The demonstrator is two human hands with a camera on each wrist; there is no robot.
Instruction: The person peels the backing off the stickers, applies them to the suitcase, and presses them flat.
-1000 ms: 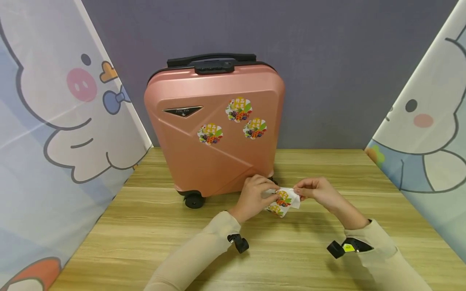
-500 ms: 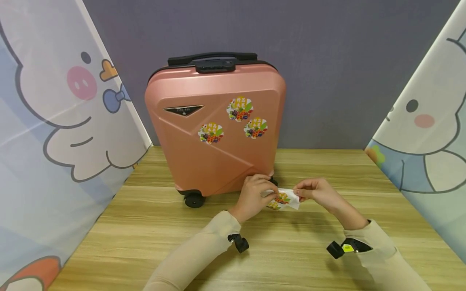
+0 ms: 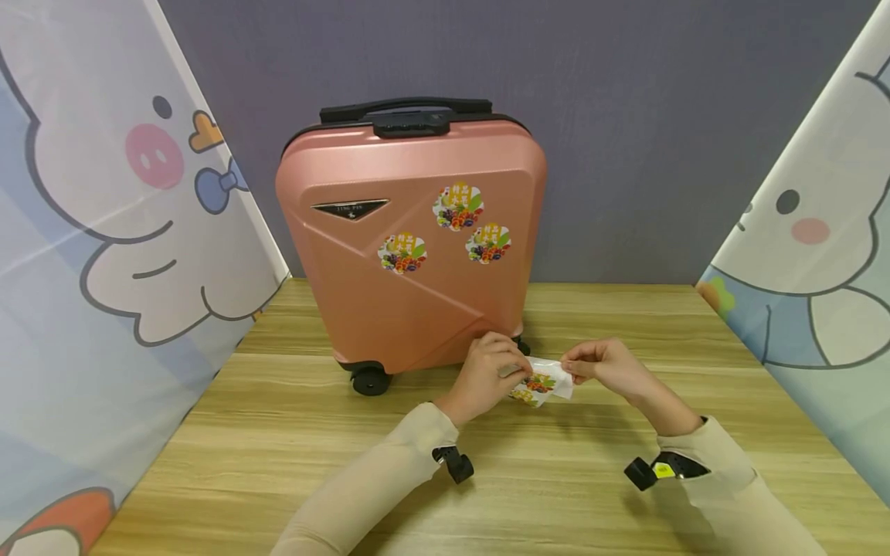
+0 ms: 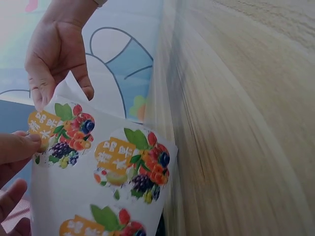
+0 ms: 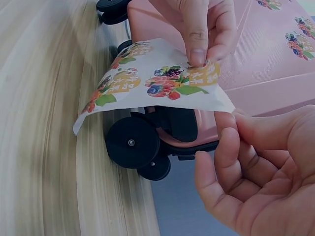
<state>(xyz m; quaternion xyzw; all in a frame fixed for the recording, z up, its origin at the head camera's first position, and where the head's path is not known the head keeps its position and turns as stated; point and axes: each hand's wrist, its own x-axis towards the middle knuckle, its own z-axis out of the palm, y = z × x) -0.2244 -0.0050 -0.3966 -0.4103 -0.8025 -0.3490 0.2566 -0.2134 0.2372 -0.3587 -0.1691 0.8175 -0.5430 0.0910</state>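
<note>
A white sheet of round fruit stickers (image 3: pixel 556 377) is held above the tabletop between both hands, in front of the pink suitcase (image 3: pixel 410 316). My left hand (image 3: pixel 485 376) pinches the sheet's left part with thumb and fingers. At the other side, my right hand (image 3: pixel 615 374) pinches a corner of it. In the left wrist view several printed stickers (image 4: pixel 140 164) show on the sheet, and the corner by the right hand is folded up. The right wrist view shows the sheet (image 5: pixel 182 102) bent, its far end drooping. Three fruit stickers (image 3: pixel 458 207) are on the suitcase front.
The suitcase stands upright on the wood-grain table (image 3: pixel 556 494), its wheels (image 3: pixel 371 380) on the surface. A grey panel (image 3: pixel 626 154) rises behind. Cartoon-printed panels stand on the left (image 3: pixel 188 255) and right (image 3: pixel 834 255).
The sticker sheet has flexed slightly between the hands, its lower edge lifting and then dipping a little. Both hands keep their grip in nearly the same place.
</note>
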